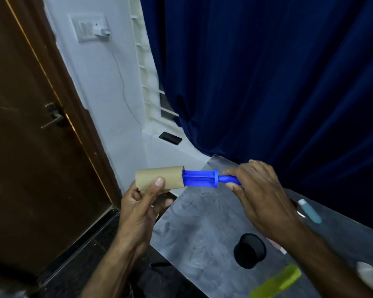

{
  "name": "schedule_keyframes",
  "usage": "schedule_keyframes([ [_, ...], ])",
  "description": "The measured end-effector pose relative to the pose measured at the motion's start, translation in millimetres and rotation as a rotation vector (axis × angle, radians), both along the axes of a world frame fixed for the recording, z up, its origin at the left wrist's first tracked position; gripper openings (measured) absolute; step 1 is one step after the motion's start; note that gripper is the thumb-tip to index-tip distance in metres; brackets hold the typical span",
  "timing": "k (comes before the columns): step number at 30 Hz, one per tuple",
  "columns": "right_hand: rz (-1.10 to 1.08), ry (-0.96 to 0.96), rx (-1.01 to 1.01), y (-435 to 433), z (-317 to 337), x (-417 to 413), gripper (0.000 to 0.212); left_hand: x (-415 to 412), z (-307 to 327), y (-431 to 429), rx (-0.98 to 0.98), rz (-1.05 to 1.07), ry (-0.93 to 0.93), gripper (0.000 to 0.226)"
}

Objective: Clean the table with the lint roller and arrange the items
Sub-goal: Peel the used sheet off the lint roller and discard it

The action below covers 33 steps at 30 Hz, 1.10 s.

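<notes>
I hold a lint roller in the air past the left corner of the grey table (pixel 200 220). My left hand (pixel 138 207) grips its tan cardboard roll (pixel 159 176), which sits partly slid off the blue plastic core (pixel 199 178). My right hand (pixel 261 190) is closed around the blue handle (pixel 229 179). On the table lie a black round cup (pixel 249 250) on its side, a yellow-green comb-like item (pixel 276 281) and a light blue tube (pixel 309 210).
A brown door (pixel 30 136) stands at the left, a dark blue curtain (pixel 267 72) hangs behind the table. A black phone (pixel 170 138) rests on the white window ledge. A white object (pixel 367 276) lies at the right edge, partly behind my forearm.
</notes>
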State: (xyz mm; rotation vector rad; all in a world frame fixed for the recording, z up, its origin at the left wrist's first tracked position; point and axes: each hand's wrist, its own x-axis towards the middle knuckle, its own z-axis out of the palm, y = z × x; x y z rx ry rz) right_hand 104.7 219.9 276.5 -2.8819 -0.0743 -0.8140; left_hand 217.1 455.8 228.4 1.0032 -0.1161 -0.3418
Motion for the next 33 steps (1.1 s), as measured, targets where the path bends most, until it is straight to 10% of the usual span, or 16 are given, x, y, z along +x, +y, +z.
schedule_keyframes([
  [24, 0.302, 0.014, -0.010, 136, -49, 112, 0.023, 10, -68, 146, -0.133, 0.434, 0.278, 0.021],
  [33, 0.514, 0.376, 0.194, 172, -103, 134, 0.023, 2, -101, 172, -0.252, 0.657, 0.462, 0.026],
])
